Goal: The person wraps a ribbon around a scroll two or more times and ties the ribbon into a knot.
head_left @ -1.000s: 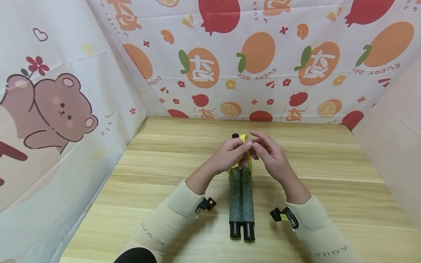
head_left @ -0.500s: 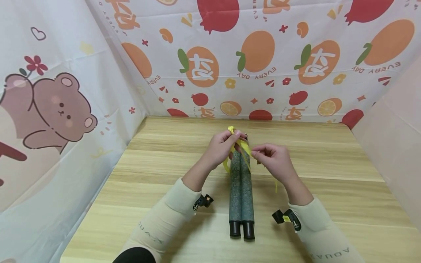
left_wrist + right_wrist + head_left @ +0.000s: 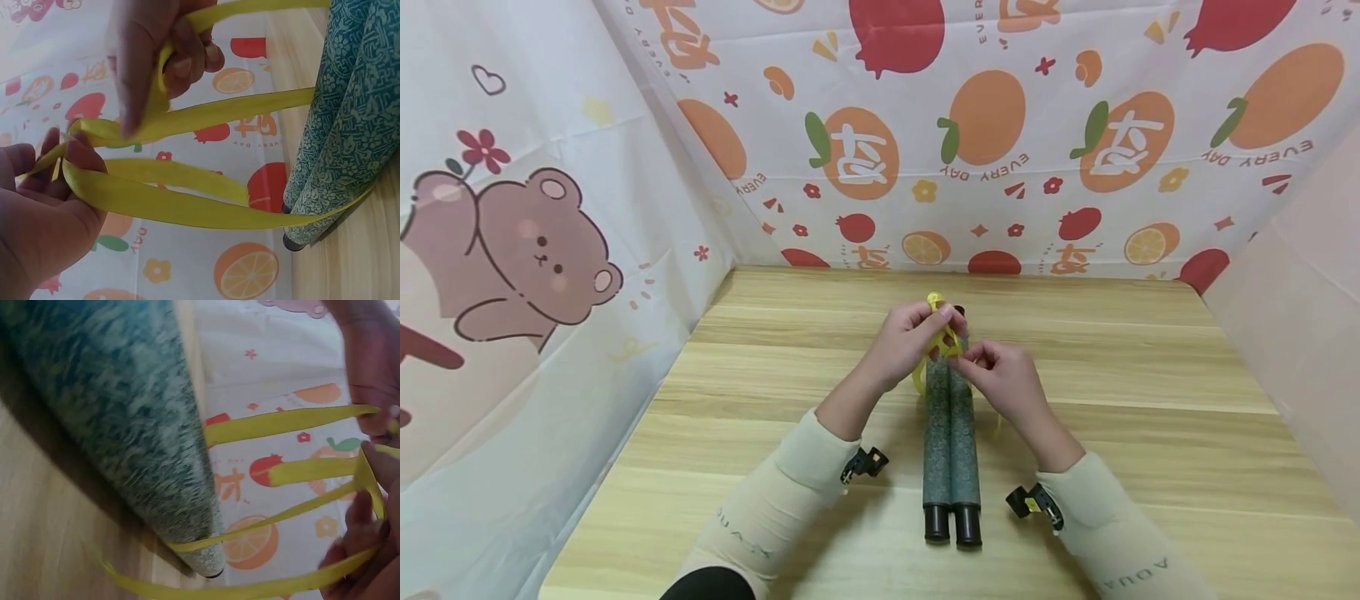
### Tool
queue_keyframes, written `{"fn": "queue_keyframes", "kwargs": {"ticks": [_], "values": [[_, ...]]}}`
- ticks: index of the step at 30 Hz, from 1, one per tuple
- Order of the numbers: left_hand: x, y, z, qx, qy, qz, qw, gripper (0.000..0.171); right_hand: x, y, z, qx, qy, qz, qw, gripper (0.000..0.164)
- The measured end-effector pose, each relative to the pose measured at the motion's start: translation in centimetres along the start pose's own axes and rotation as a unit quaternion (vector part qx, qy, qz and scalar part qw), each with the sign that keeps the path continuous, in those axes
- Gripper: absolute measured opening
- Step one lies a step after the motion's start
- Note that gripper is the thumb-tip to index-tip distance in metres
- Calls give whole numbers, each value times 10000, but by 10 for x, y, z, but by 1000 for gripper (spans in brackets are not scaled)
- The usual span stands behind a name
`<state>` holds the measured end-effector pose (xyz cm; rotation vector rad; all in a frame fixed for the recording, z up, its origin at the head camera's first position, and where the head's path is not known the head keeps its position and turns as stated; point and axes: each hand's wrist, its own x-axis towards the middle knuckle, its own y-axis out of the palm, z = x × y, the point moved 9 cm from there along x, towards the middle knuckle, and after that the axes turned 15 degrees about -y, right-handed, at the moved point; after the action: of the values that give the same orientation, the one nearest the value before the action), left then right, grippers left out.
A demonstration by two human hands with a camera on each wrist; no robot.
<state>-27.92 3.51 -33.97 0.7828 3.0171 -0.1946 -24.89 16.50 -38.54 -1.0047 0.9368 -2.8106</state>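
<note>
A double-rolled scroll (image 3: 951, 442) in green-blue patterned fabric lies lengthwise on the table, black end caps toward me. A yellow ribbon (image 3: 187, 203) runs up from around the rolls to both hands. Above the far part of the scroll, my left hand (image 3: 902, 343) pinches a looped part of the ribbon between thumb and fingers. My right hand (image 3: 1009, 379), a little lower and to the right, also pinches ribbon. In the right wrist view, a loose ribbon tail (image 3: 231, 592) trails from the right hand past the patterned roll (image 3: 125, 425). Fingers partly hide the crossing strands.
The scroll rests on a light wood-grain table (image 3: 760, 375). Behind it hangs a white cloth (image 3: 917, 142) printed with fruit, and a bear-print cloth (image 3: 542, 250) hangs at the left. Small black cameras (image 3: 865, 463) sit on both wrists.
My hands were close together over the scroll's far end; they parted as the right hand drew ribbon down and right. Since then the right hand has moved back left, toward the left hand.
</note>
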Motion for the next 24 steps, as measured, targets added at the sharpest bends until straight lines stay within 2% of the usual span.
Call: {"fn": "queue_keyframes", "kwargs": {"ticks": [4, 9, 14, 18, 22, 24], "values": [[-1, 5, 1, 102, -5, 163, 9998, 33, 2, -2, 1, -807, -151, -203, 9964, 16], [-3, 8, 2, 236, 24, 239, 9994, 32, 5, -2, 4, -1258, -522, -327, 9901, 25], [-4, 6, 2, 186, 69, 244, 9995, 31, 6, -4, 7, -1218, -746, -453, 9887, 23], [-3, 1, 2, 15, 133, 215, 9997, 32, 6, -10, 5, -1032, -660, -628, 9905, 21], [-2, -5, 4, -37, 136, 125, 9998, 33, 7, -16, 2, -820, -532, -694, 9928, 7], [-2, -8, 6, -46, 117, 79, 9999, 34, 8, -18, 0, -715, -488, -654, 9941, 13]]}}
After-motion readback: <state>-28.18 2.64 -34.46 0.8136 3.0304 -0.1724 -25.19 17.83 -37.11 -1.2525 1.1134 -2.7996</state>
